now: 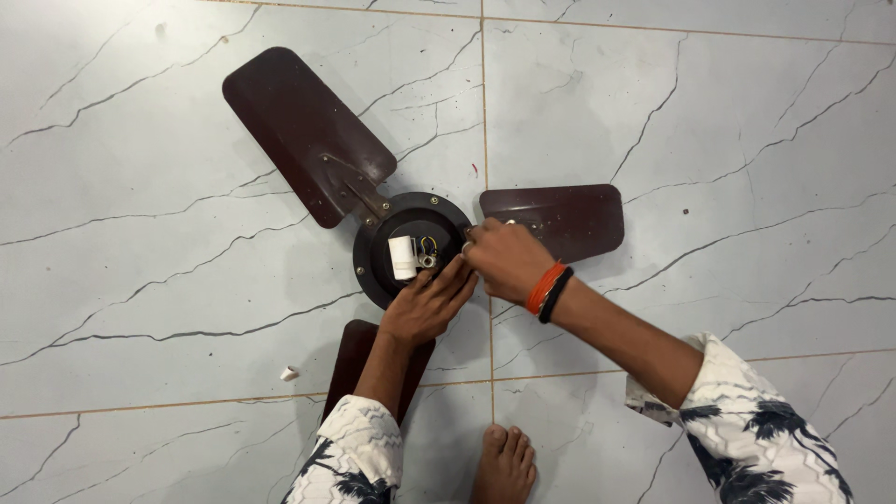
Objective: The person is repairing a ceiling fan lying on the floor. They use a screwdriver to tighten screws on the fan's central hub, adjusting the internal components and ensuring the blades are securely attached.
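On marble-look floor tiles (pixel 187 187): ceiling fan (pixel 411 245), 3 glossy dark-brown blades, round black hub, 1 white cylindrical capacitor (pixel 402 258).
Left hand (pixel 427 303) flat, fingers spread on hub rim; right hand (pixel 504 259) closed, pinching at hub edge by right blade (pixel 560 219). 1 white scrap (pixel 289 374) lies apart.

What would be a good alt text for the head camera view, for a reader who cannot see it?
Seen from above, a person's left hand and right hand rest on the round motor hub of a dark brown three-bladed ceiling fan lying on a marble-patterned tile floor. A white cylindrical capacitor sits in the open hub, and a bare foot shows at the bottom.
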